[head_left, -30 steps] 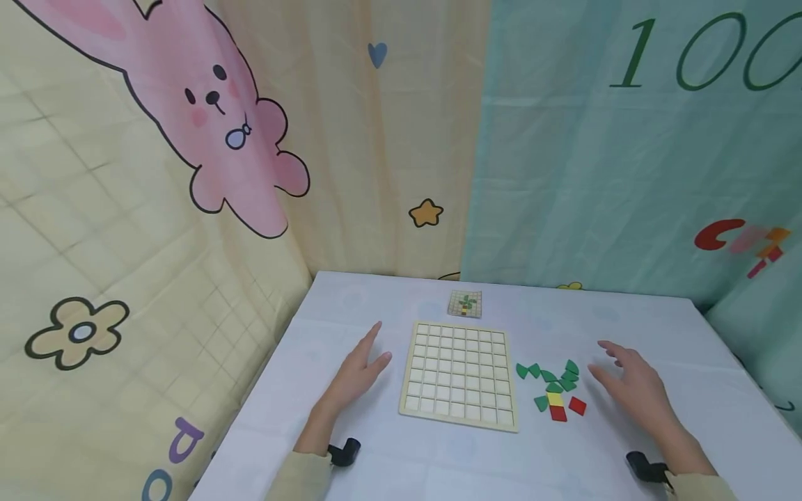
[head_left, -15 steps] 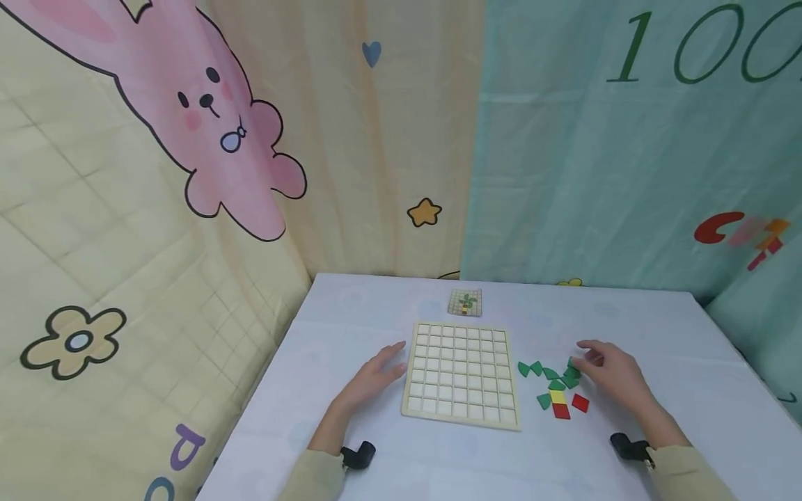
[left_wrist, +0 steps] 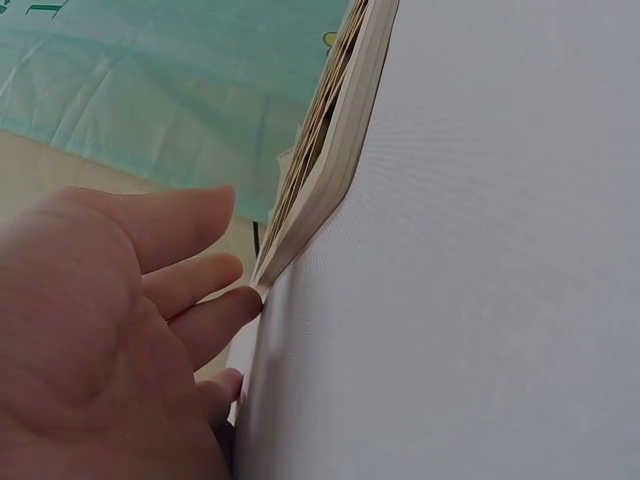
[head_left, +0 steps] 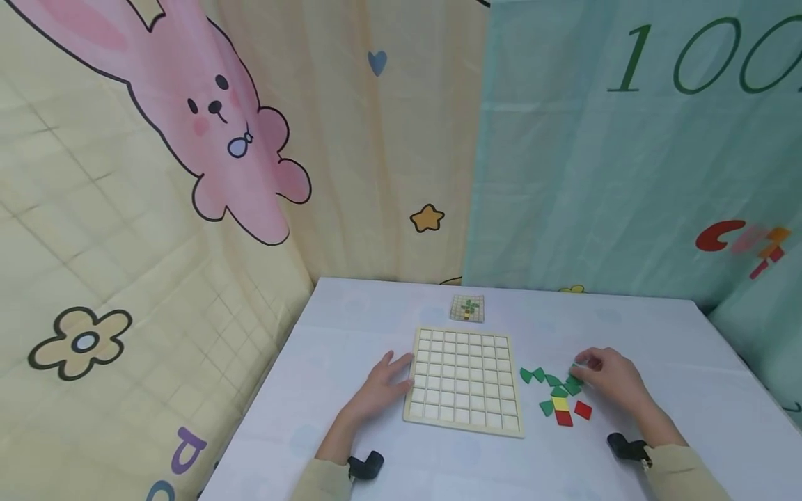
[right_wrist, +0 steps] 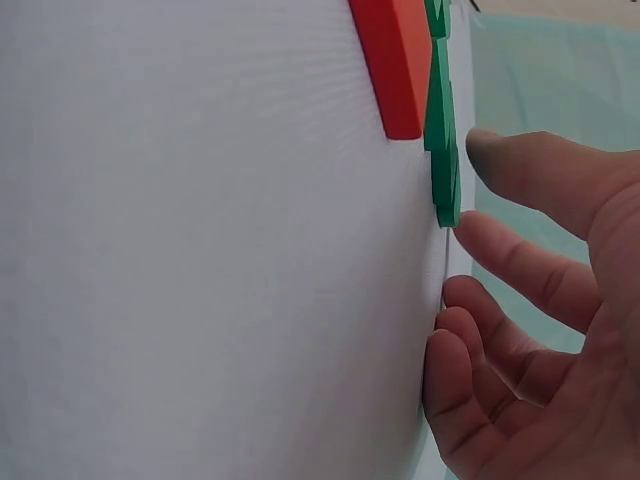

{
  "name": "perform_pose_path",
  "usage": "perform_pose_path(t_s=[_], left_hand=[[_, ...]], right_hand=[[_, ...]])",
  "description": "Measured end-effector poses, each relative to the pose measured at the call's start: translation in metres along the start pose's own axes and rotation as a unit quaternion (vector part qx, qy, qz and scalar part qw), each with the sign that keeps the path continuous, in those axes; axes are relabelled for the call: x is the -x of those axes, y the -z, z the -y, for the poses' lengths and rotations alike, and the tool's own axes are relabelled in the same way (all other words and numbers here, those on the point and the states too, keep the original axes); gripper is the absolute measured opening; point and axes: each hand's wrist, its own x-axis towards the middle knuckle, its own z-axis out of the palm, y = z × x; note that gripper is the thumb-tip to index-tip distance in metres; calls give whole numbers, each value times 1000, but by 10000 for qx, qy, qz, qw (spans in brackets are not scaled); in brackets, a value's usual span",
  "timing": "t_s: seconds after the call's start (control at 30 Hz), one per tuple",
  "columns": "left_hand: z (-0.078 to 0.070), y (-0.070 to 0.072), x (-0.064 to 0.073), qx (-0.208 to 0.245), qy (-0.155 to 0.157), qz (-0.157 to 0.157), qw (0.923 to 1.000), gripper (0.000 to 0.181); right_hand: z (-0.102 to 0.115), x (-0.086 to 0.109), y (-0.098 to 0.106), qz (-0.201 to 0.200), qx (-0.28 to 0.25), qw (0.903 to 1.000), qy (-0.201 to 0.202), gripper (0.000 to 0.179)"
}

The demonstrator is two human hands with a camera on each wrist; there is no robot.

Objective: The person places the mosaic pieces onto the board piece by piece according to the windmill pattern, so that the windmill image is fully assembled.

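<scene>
A pale square grid board (head_left: pixel 464 429) lies flat on the white table. Fingers of my left hand (head_left: pixel 381 386) touch its left edge, relaxed and spread; in the left wrist view the fingertips are right at the board's corner (left_wrist: pixel 325 185). To the board's right, my right hand (head_left: pixel 610 379) reaches over a cluster of green quarter-round pieces (head_left: pixel 553 380). Thumb and forefinger are at the far-right green piece (right_wrist: pixel 447 190), with a gap between their tips in the right wrist view. A yellow square (head_left: pixel 560 403) and two red squares (head_left: pixel 564 419) lie just nearer.
A small pattern card (head_left: pixel 467 308) lies behind the board, showing a green, yellow and red figure on a grid. Printed curtains (head_left: pixel 388 153) hang behind and to the left of the table (head_left: pixel 476 473). A black wrist camera (head_left: pixel 366 465) sits on the left wrist.
The left hand has moved right to the board's edge. From the right side, the right hand has come left to the green pieces, its thumb and forefinger drawing closer together. The pieces lie much as before.
</scene>
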Motion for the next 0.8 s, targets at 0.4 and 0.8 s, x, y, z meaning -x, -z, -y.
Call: perform_pose_path(t_s=[0.4, 0.8], left_hand=[[7, -6, 1, -568, -371, 34, 9977, 59], [8, -7, 1, -624, -437, -13, 9971, 55]], right_hand=[[-3, -3, -5, 155, -113, 9996, -201, 31], [2, -7, -6, 195, -350, 9989, -233, 25]])
